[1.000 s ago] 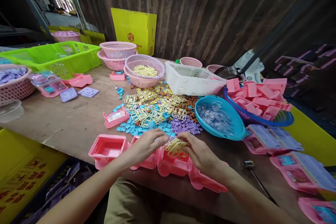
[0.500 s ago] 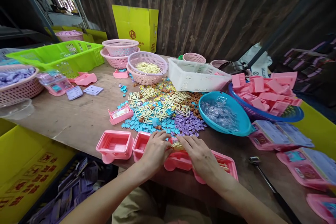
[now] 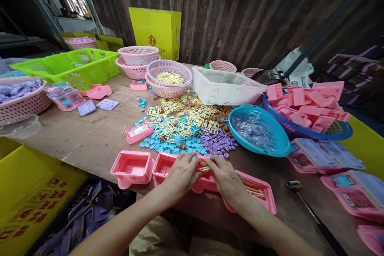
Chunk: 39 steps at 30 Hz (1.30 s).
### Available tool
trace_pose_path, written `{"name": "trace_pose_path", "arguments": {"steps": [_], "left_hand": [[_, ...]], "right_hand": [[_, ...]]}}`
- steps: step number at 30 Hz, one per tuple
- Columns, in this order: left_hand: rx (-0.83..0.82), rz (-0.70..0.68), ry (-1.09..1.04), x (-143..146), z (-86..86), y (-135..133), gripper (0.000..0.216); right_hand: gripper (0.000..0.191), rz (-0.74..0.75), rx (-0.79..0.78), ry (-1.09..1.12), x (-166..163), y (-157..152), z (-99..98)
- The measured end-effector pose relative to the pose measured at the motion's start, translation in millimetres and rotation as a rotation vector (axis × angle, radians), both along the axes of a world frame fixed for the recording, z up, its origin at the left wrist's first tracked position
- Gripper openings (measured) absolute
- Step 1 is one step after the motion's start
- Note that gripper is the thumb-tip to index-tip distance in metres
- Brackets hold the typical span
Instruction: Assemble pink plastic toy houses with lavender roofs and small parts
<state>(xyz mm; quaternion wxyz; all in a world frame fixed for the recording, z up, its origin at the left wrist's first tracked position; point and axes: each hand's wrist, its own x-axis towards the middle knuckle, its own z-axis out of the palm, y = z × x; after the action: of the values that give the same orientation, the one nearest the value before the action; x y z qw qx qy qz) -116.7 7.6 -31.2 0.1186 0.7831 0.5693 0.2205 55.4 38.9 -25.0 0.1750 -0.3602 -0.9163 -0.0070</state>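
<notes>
Both hands are over a pink plastic box [image 3: 207, 184] in a row along the table's front edge. Inside it, pale yellow sticks [image 3: 205, 169] and reddish pieces show between the hands. My left hand [image 3: 182, 174] bends over the left part of this box, thumb toward the sticks. My right hand [image 3: 228, 180] closes over the right part, its fingertips at the inside by the sticks. What lies under the fingers is hidden. Left of the hands are a pink box [image 3: 132, 180] and another pink box [image 3: 159, 159], partly covered. To the right, a pink box [image 3: 271, 200] contains pale sticks.
Behind the hands spread blue pieces [image 3: 171, 145], purple swirl pieces [image 3: 214, 144] and pale yellow frames [image 3: 210, 127]. A blue basin [image 3: 282, 150] holds clear parts. A black-handled tool [image 3: 318, 224] lies right, near pink-and-purple toy cases [image 3: 342, 200].
The pale yellow bundle between my hands has gone lower into the pink box, where separate sticks now show. My hands have shifted only slightly. The view has moved a little.
</notes>
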Motion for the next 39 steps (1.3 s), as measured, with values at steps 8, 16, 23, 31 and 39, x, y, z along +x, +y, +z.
{"name": "trace_pose_path", "arguments": {"steps": [8,16,23,31,39], "left_hand": [[0.083,-0.031,-0.006,6,2.7,0,0.038],[0.14,0.078,0.132,15,1.5,2,0.018],[0.079,0.12,0.242,21,14.4,13,0.011],[0.164,-0.212,0.447,38,29.8,35,0.025],[-0.064,-0.286,0.422,37,29.5,37,0.028]], "right_hand": [[0.048,-0.09,0.03,-0.163,12,-3,-10.8],[0.047,-0.047,-0.058,-0.172,15,-2,-4.5],[0.033,-0.187,-0.199,0.092,22,9,13.1],[0.03,-0.206,-0.276,0.075,25,16,16.0],[0.025,-0.266,-0.334,0.112,28,13,12.7]]}}
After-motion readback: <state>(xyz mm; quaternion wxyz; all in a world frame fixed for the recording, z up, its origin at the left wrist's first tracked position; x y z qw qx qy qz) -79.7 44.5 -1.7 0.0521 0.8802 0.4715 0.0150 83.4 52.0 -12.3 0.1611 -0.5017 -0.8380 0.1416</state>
